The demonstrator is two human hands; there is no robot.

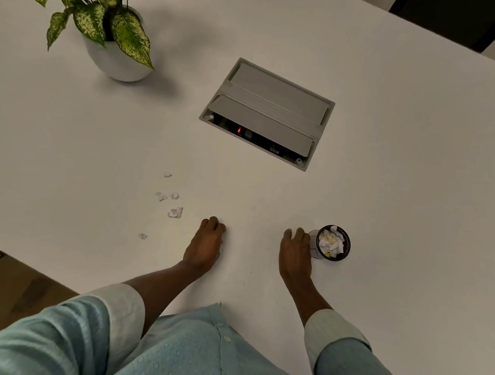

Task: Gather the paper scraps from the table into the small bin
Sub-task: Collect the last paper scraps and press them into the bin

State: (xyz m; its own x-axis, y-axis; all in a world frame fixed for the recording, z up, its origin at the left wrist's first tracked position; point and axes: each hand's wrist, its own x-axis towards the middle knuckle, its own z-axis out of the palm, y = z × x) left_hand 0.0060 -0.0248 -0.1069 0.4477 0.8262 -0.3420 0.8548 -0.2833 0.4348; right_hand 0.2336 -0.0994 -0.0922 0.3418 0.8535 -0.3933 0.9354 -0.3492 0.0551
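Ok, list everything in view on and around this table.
paper scraps: five or six, white, loose on the table left of centre
small bin: one, black-rimmed, near right, holding crumpled paper
potted plant: one, green leaves, white pot, far left
cable box: one, grey, set into the table's middle, near flap open
table: one, white
sleeves: two, light blue, bottom edge
left grip: one, fingers curled, on the table near the scraps
right grip: one, touching the bin's left side

White table [382,210], white paper scraps [175,212], black-rimmed bin [346,241], green-speckled leaves [128,34]
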